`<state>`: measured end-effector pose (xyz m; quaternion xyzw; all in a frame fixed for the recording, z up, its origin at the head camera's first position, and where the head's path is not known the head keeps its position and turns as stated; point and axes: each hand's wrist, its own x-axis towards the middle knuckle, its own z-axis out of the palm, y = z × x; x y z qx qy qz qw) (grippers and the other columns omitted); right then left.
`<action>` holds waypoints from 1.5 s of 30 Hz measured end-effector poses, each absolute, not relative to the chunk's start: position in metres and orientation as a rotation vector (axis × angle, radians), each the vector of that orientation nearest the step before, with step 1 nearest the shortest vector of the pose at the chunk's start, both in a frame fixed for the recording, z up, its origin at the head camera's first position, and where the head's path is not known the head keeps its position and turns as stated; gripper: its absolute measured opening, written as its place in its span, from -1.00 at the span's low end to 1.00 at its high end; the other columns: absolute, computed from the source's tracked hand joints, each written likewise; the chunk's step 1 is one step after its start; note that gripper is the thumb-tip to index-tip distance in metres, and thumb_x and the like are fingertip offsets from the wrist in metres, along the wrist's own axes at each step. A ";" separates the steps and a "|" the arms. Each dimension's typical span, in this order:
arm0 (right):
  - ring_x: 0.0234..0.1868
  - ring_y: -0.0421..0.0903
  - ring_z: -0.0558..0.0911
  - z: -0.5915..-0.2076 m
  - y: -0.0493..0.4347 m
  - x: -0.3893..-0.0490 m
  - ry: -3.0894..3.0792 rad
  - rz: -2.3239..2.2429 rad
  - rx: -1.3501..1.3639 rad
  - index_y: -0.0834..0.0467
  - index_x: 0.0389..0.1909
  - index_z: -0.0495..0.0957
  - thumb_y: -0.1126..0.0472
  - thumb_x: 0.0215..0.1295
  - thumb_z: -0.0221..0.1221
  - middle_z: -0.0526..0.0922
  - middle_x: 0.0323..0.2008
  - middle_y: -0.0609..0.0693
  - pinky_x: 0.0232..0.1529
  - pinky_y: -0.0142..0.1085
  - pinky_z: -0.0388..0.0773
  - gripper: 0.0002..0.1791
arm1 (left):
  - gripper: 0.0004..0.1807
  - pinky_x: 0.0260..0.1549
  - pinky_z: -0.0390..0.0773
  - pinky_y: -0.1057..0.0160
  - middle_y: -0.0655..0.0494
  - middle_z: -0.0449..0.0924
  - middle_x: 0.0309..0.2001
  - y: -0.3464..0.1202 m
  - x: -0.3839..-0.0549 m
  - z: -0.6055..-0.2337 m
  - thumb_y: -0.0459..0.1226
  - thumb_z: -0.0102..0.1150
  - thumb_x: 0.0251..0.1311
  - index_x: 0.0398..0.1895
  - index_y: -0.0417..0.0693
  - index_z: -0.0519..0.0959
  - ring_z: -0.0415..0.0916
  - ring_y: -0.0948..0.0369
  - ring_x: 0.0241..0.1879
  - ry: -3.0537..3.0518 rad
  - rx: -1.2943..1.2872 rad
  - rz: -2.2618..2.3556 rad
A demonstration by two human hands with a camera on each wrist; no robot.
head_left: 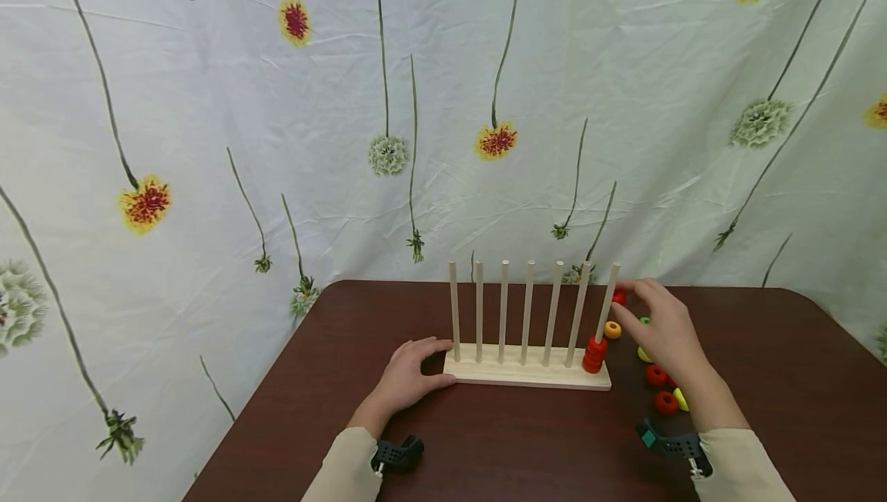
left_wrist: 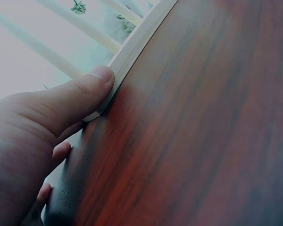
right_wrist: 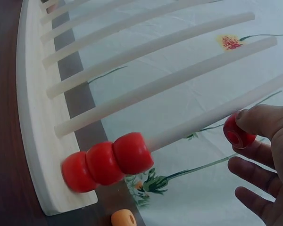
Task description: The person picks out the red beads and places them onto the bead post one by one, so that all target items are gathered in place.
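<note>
A pale wooden base with a row of upright pegs, a bead stand [head_left: 527, 367], stands on the table. Three red beads [right_wrist: 101, 162] are stacked on its rightmost peg [head_left: 607, 303]. My left hand [head_left: 409, 375] grips the stand's left end, the thumb on the front edge and the fingers behind. My right hand [head_left: 661, 325] pinches a red bead [right_wrist: 238, 132] between thumb and forefinger, beside the upper part of the rightmost peg. In the right wrist view its other fingers are loosely bent.
Right of the stand lie loose beads: an orange bead [head_left: 613, 329], red beads [head_left: 667, 403] and yellow and green ones, partly hidden by the right hand and forearm. The dark brown table [head_left: 527, 448] ends at a white flowered cloth [head_left: 333, 102] hanging behind it.
</note>
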<state>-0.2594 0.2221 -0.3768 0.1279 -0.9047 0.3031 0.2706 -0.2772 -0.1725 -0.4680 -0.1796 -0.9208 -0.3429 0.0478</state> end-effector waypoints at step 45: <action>-0.29 -0.50 0.49 -0.344 0.205 -0.242 -2.040 1.157 0.170 0.03 0.21 0.58 0.28 0.37 0.24 0.47 -0.12 -0.55 -0.33 -0.67 0.41 -0.60 | -0.38 0.45 0.13 -0.23 0.02 0.54 0.30 -0.174 -0.280 -0.472 0.01 0.44 0.10 0.27 0.13 0.57 0.35 -0.05 0.41 -2.810 -0.546 -1.012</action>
